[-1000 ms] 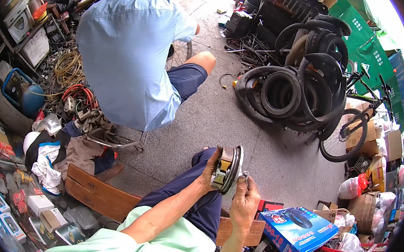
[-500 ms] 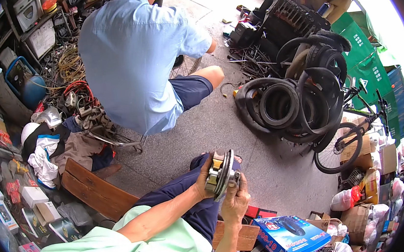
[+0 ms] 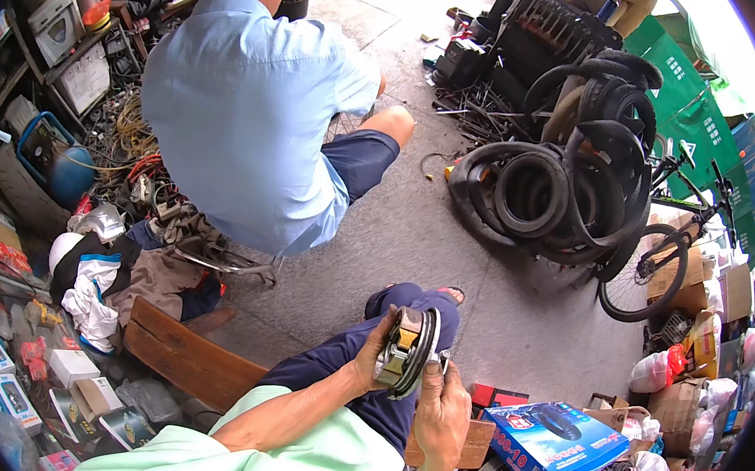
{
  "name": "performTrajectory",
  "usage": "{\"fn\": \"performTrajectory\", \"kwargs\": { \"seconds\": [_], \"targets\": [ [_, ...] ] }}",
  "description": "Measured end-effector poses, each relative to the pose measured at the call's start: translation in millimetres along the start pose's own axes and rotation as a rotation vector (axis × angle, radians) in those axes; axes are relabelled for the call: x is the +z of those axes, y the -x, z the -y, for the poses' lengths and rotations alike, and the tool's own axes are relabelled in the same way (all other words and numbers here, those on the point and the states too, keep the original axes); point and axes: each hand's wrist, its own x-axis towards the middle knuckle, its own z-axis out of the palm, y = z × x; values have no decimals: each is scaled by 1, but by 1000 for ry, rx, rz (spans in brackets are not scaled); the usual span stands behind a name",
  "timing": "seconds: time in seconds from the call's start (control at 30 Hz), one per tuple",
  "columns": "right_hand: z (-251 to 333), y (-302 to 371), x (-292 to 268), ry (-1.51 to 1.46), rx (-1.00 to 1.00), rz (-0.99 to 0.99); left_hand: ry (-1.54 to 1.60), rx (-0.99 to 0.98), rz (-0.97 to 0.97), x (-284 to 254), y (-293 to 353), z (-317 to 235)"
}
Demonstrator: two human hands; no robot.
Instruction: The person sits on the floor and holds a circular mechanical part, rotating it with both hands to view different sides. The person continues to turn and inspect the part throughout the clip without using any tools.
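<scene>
My left hand grips a round metal part by its left side, above my lap. The part has a dark ring around its rim, with silver and yellowish pieces inside; its exact kind I cannot tell. Just below its right edge, my right hand is closed, thumb and fingers around a small shiny metal piece. Whether that piece is joined to the round part is hidden by the fingers. Under both hands are my dark trousers.
A person in a blue shirt sits ahead, facing away. Old tyres are heaped at right, near a bicycle. A blue box stands by my right hand. A wooden bench and small boxes are at left.
The round part has tilted and shifted slightly left and down, its face turning more toward me. My right hand has dropped slightly, its grip now at the part's lower right.
</scene>
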Motion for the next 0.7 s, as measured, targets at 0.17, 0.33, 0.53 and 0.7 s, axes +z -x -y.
{"fn": "performTrajectory", "kwargs": {
  "seconds": [0.17,0.33,0.53,0.7],
  "targets": [
    [9,1,17,-32,-12,-36,-42,58,213,-28,-10,-11],
    [-11,-6,41,-117,-222,-169,-32,46,302,-9,-18,-21],
    [-26,-18,49,-157,-285,-161,-84,174,162,1,-13,-15],
    [-44,-32,59,-187,-407,-204,-36,126,174,4,-8,-15]
  ]
}}
